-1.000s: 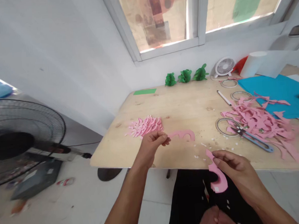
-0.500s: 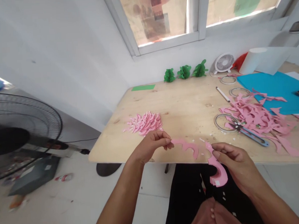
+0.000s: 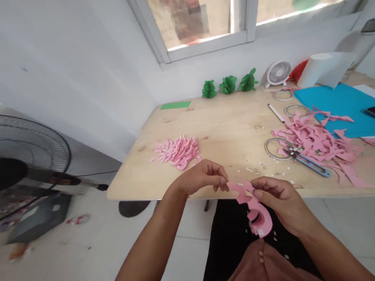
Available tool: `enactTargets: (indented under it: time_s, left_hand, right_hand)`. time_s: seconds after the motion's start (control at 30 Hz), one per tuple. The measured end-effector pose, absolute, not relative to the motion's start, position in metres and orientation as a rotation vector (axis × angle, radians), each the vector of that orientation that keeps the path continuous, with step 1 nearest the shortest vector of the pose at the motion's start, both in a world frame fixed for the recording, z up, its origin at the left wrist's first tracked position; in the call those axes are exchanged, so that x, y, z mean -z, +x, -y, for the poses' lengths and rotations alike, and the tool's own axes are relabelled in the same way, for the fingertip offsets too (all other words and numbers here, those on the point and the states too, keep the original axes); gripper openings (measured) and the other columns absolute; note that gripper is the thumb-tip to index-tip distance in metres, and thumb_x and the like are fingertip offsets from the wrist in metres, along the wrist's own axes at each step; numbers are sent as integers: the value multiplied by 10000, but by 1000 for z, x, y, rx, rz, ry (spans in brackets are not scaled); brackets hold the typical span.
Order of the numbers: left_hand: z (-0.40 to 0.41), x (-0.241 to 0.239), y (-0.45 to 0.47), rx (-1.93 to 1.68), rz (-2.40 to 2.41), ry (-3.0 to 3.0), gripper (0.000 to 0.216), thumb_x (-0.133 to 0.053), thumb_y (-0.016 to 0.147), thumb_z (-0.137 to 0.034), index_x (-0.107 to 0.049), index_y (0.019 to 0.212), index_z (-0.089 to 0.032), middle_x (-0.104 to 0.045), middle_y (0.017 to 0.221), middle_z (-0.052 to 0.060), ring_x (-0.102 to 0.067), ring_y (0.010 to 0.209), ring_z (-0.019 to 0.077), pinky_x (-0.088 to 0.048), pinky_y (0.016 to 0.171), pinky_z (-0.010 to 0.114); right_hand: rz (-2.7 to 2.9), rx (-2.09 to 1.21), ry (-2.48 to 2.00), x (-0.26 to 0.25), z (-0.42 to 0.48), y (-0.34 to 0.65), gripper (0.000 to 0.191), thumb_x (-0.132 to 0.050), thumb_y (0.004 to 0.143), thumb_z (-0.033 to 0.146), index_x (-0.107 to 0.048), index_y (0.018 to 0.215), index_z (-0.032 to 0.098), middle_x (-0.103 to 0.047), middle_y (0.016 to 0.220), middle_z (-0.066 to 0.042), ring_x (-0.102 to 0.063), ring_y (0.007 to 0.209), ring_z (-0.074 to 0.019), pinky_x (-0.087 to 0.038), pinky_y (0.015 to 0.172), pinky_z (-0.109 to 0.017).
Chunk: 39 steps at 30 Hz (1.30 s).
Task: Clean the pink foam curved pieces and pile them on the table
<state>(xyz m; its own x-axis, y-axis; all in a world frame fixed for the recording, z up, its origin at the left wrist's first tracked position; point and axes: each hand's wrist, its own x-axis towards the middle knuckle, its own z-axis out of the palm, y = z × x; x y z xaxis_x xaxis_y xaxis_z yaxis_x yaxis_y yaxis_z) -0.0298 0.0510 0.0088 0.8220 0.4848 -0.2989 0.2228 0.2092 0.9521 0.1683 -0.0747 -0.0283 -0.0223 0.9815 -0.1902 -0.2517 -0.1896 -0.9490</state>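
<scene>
My right hand (image 3: pixel 280 198) is closed on a curved stack of pink paper cutouts (image 3: pixel 263 224) that hangs over my lap, past the table's front edge. A small white patch shows near the stack's lower end. With thumb and fingertips, my left hand (image 3: pixel 208 177) pinches a pink paper piece (image 3: pixel 235 188), whose far end meets or overlaps the stack; I cannot tell whether they are joined. Beyond my left hand lies a heap of curved pink cutouts (image 3: pixel 180 151) on the wooden table (image 3: pixel 224 130).
Pink paper scraps (image 3: pixel 319 137) lie at the right with blue-handled thread snips (image 3: pixel 311 163) and tape rings (image 3: pixel 279 148). Behind are a marker (image 3: pixel 276 113), blue sheets (image 3: pixel 337 124), green paper shapes (image 3: pixel 227 84) and a small white fan (image 3: pixel 278 73). A floor fan (image 3: pixel 22 166) stands left.
My left hand has moved right, bringing its pink piece from apart to against the stack. My right hand and the stack have shifted slightly left. The view has tilted a little.
</scene>
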Motion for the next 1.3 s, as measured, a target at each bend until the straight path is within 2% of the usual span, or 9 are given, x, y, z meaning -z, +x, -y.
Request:
enactTargets:
  time_s: [0.43,0.93,1.13,1.3]
  left_hand:
    - [-53,-5,-14,-169,-597,1393,89,-638,741,-186,-681,717,-113,-680,644,34,-559,556,84,-427,545,205]
    - [-51,3,-9,-214,-603,1348,75,-605,731,-149,-669,702,-120,-666,609,23,-557,541,86,-417,537,210]
    - [-48,5,-9,-248,-588,1334,117,-617,763,-210,-667,723,-112,-666,633,37,-567,551,92,-422,539,216]
    - [-42,10,-11,-306,-607,1219,237,-609,801,-336,-669,798,-107,-669,703,65,-599,610,116,-438,548,221]
  right_hand:
    - [1276,-1245,-1227,27,83,162,134,-603,827,294,-705,869,216,-666,780,-18,-600,734,-142,-486,685,-240]
    - [1425,-1092,-1326,21,87,158,117,-581,819,247,-685,811,193,-654,728,-21,-604,693,-154,-479,656,-245]
    - [1409,-1050,-1338,24,86,158,131,-581,813,250,-700,812,195,-668,734,-25,-614,694,-163,-486,651,-248]
    - [1322,-1042,-1354,31,86,159,149,-592,810,270,-725,818,202,-694,775,-34,-638,722,-173,-504,661,-251]
